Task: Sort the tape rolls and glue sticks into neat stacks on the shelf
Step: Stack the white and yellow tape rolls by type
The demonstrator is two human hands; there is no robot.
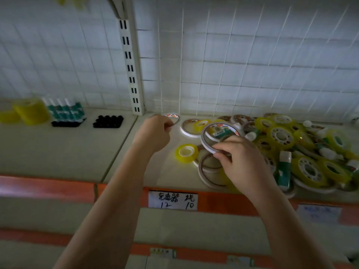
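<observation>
Above the pile, right grip (233, 160) pinches a white tape ring (217, 136); left grip (155, 131) pinches another ring (172, 118).

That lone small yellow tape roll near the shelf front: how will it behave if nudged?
The yellow roll lies flat on the shelf, so it likely slides rather than rolls. Small with a hollow core, probably light. Its glossy side may slip in a pinch.

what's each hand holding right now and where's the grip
Right hand pinches a thin white tape ring at its near rim. Left hand grips another white ring by its near edge.

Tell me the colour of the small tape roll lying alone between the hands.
Translucent yellow small tape roll with a white core, head view.
</observation>
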